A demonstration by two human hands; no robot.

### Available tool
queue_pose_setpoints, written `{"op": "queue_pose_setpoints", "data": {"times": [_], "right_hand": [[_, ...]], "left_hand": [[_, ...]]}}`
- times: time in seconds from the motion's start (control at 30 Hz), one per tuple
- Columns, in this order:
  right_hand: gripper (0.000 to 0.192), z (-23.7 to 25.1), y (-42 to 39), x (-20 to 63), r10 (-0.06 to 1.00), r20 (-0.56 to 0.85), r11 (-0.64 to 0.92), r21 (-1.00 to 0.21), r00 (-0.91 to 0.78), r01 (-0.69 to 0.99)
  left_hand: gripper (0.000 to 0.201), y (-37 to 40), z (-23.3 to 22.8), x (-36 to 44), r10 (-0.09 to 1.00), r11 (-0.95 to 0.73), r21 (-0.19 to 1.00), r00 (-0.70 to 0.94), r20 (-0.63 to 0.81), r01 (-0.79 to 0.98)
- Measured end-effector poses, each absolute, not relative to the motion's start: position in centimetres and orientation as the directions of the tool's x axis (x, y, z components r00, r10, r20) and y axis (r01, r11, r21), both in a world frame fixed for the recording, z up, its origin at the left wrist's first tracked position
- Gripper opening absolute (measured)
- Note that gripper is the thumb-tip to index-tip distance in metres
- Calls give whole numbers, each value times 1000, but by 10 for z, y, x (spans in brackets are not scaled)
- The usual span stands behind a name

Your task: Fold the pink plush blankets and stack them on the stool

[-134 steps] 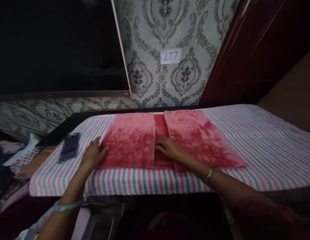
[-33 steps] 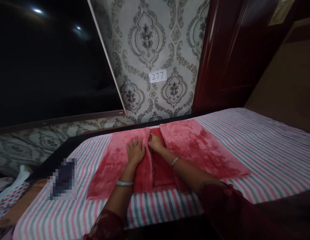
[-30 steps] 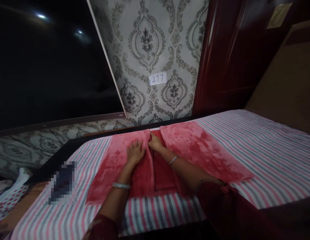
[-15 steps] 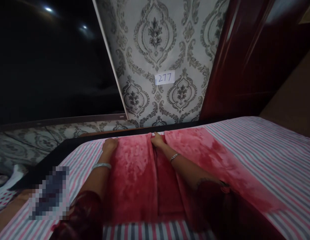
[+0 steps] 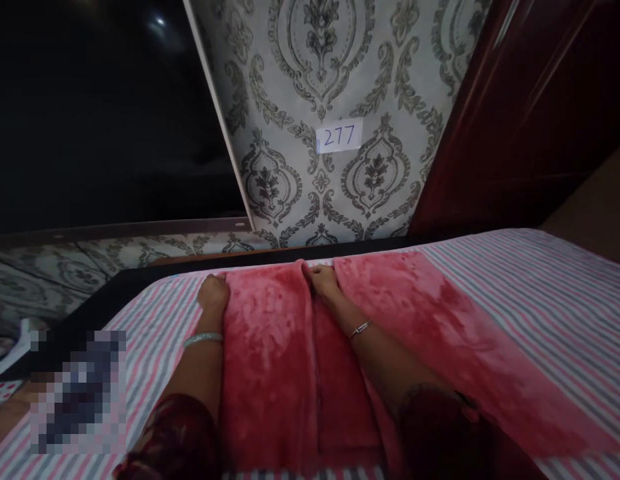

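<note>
So there's a fluffy pink-red plush blanket [image 5: 270, 347] spread on a bed with a pink, grey and white striped sheet [image 5: 540, 280], its side flaps folded in toward the middle, and it reaches all the way to the far edge of the bed. The person's left hand [image 5: 213, 293] sits at the far left corner of the left flap, fingers curled down onto the fabric's edge; it looks like a loose pinch on the blanket, though the fingertips are tucked out of sight. The right hand [image 5: 323, 280] is at the far edge too, right in the gap between the two flaps, fingers closed on the inner corner of the left flap. Both wrists wear bangles (pale green on the left, thin silver on the right). A blurred-out dark object [image 5: 77, 393] lies near the left edge of the bed. On the patterned damask wallpaper [image 5: 290, 80] behind hangs a white paper label reading 277 [image 5: 339, 136].
</note>
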State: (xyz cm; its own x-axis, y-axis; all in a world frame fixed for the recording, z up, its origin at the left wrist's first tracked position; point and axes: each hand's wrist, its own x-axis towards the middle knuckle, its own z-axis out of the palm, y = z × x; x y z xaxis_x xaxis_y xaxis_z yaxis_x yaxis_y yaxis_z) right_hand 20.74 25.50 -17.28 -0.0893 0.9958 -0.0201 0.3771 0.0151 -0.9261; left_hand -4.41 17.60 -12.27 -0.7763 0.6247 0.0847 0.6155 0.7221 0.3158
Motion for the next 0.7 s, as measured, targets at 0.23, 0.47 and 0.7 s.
{"op": "queue_pose_setpoints", "data": {"times": [0.23, 0.47, 0.7], "right_hand": [[30, -172, 258, 208, 991, 4, 51, -938, -137, 342], [32, -174, 263, 209, 991, 93, 125, -912, -100, 390], [25, -172, 258, 208, 989, 64, 116, -901, -135, 419]], "left_hand": [[53, 174, -119, -41, 645, 703, 304, -756, 109, 643], [50, 173, -125, -45, 678, 658, 290, -714, 173, 695], [42, 168, -110, -28, 803, 437, 295, -516, 299, 850]]}}
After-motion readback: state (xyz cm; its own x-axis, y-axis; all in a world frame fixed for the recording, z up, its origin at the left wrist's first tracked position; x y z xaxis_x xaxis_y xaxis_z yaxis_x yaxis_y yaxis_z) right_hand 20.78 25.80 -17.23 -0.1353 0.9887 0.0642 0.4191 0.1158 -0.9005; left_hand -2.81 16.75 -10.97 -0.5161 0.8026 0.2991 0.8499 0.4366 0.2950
